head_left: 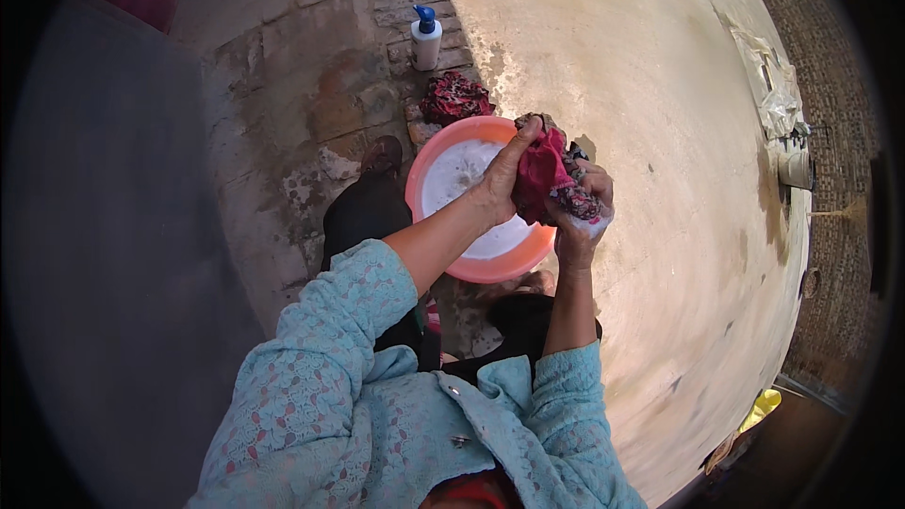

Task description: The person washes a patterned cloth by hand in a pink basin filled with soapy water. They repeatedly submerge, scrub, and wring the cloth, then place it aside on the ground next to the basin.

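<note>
Wet cloth, smooth plastic and rough masonry

A crumpled crimson patterned cloth garment [545,174], limp and wet-looking, is gripped by both hands; suds are seen on its lower fold. The round coral-pink plastic basin [426,162] is smooth and faintly glossy, filled with milky, foamy water. A second bunched red floral cloth [455,96] is matt. The small white plastic bottle with a blue cap [426,38] looks smooth. The concrete floor [660,132] is matt and stained, the brick paving [311,94] rough and worn. The turquoise lace sleeves [349,320] are openwork.
</note>
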Available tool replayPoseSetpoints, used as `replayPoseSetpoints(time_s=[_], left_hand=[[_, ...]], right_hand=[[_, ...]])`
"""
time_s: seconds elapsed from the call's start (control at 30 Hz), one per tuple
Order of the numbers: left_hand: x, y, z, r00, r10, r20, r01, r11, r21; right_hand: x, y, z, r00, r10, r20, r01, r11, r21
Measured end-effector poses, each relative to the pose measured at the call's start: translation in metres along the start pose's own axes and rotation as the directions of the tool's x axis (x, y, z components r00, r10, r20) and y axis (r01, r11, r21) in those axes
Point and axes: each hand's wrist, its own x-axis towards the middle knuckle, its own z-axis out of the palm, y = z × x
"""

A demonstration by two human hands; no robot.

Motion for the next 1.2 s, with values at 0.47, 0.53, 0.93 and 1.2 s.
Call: replayPoseSetpoints(time_s=[0.47, 0.53, 0.93, 1.2], left_hand=[[0.007, -0.040, -0.010, 0.861, 0.497, -0.110, -0.381, 0.772, 0.509], [0.014, -0.022, -0.008, 0.824, 0.543, -0.162, -0.296, 0.656, 0.695], [-0.004, -0.025, 0.020, 0.919, 0.311, -0.241, -0.250, 0.935, 0.252], [0.001, -0.022, -0.005, 0.963, 0.184, -0.198, -0.162, 0.979, 0.123]], right_hand=[[-0.016, 0.016, 0.007, 0.983, 0.100, -0.157, -0.105, 0.994, -0.022], [-0.038, 0.005, 0.023, 0.993, -0.001, -0.114, -0.019, 0.985, -0.170], [0.003, 0.015, 0.010, 0.893, 0.394, -0.217, -0.262, 0.847, 0.462], [-0.016, -0.009, 0.026, 0.967, -0.248, -0.064, 0.184, 0.846, -0.501]])
